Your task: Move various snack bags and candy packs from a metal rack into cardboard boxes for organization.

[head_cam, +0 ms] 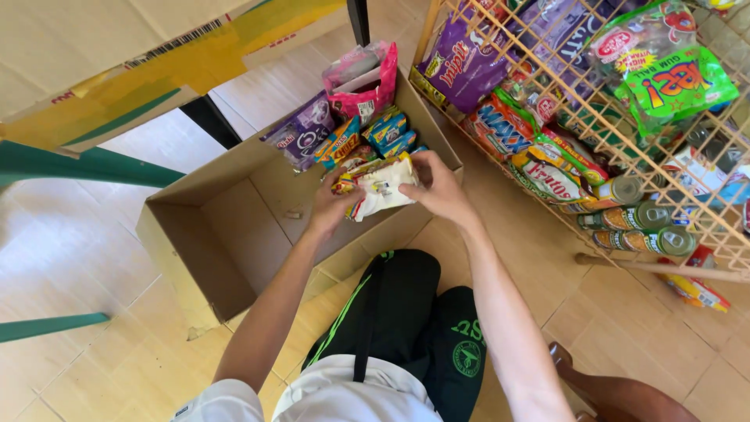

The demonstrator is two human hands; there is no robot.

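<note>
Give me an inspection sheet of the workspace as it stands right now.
Surface: tiled floor, light beige.
Job's things: white and yellow snack packet, held over the open cardboard box; more packets stacked at the box's far end.
Clutter: wire rack on the right, holding bagged snacks and cans; a small packet on the floor below it.
Grippers: left hand and right hand both grip the packet.
Cables: nothing seen.
Surroundings: green table legs, a second taped carton upper left.
</note>
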